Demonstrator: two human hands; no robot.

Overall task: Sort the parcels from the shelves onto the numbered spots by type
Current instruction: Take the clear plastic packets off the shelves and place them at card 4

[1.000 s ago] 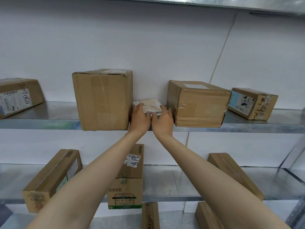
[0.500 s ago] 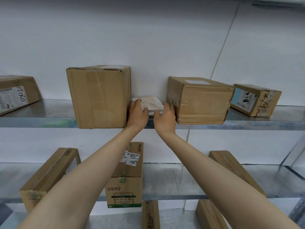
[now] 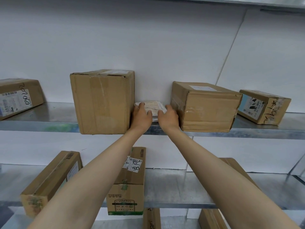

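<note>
A small flat white parcel (image 3: 153, 107) with a printed label lies on the upper metal shelf (image 3: 49, 124), wedged between a tall cardboard box (image 3: 102, 103) and a wider cardboard box (image 3: 206, 108). My left hand (image 3: 141, 115) grips its left edge, thumb over the top. My right hand (image 3: 168, 117) grips its right edge, fingers curled round the side. Both arms reach up from below.
Two more labelled boxes stand on the upper shelf, one far left (image 3: 18, 98) and one far right (image 3: 262, 106). The lower shelf (image 3: 173, 187) carries several cardboard boxes, one of them (image 3: 127, 182) under my left arm. More boxes sit below.
The view has shifted slightly. Both hands stay on the white parcel, closed a little tighter round its edges; the parcel remains between the two boxes.
</note>
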